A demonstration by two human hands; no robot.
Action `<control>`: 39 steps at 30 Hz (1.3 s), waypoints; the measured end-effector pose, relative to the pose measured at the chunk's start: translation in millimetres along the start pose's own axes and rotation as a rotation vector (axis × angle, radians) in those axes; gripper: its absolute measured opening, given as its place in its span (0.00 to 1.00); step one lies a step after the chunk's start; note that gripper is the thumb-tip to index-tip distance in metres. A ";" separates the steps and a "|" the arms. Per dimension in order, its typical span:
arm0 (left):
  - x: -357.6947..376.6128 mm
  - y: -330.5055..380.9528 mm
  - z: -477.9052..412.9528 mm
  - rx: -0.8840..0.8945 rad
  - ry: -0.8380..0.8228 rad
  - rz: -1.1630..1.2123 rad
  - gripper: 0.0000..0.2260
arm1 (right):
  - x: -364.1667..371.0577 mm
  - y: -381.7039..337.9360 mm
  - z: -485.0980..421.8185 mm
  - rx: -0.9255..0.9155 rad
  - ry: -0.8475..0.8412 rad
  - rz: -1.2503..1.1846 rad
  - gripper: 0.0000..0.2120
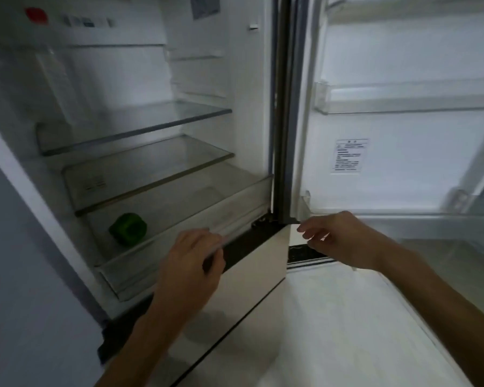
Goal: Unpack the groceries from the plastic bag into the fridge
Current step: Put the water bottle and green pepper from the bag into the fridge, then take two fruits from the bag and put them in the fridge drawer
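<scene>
The fridge stands open in front of me, with a clear drawer (179, 241) at the bottom of its upper compartment. A green pepper (128, 231) lies inside that drawer, toward its left. My left hand (190, 263) has its fingers curled over the drawer's front rim, right of the pepper. My right hand (338, 237) hovers near the bottom hinge corner of the open door, fingers loosely apart and holding nothing. No plastic bag is in view.
Two glass shelves (140, 121) (151, 169) sit above the drawer. The open door (403, 152) on the right carries clear bins (408, 104). A cream lower door (252, 283) lies below my hands. A grey wall (17, 275) is at the left.
</scene>
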State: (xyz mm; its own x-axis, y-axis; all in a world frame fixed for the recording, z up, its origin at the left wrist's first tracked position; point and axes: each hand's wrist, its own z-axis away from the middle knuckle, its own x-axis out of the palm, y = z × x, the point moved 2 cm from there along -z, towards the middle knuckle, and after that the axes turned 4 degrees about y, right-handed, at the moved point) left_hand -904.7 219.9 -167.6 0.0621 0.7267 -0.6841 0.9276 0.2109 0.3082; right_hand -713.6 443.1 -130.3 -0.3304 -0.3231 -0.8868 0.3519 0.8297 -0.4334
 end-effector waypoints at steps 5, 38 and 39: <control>52.6 58.2 -17.8 0.044 -0.243 0.163 0.09 | -39.2 28.8 89.2 0.262 0.058 0.152 0.11; 167.9 810.9 194.4 1.032 -0.801 0.528 0.16 | -200.9 99.8 818.8 1.430 0.454 0.312 0.24; 169.2 824.1 201.3 1.051 -0.809 0.537 0.17 | -203.2 104.1 830.3 1.449 0.479 0.310 0.24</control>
State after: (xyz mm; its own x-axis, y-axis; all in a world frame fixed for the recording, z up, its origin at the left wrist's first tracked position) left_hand -55.5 385.0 -162.5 0.3447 -0.0794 -0.9353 0.5398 -0.7984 0.2668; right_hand 117.4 217.2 -128.4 -0.2269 0.1758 -0.9579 0.8776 -0.3896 -0.2793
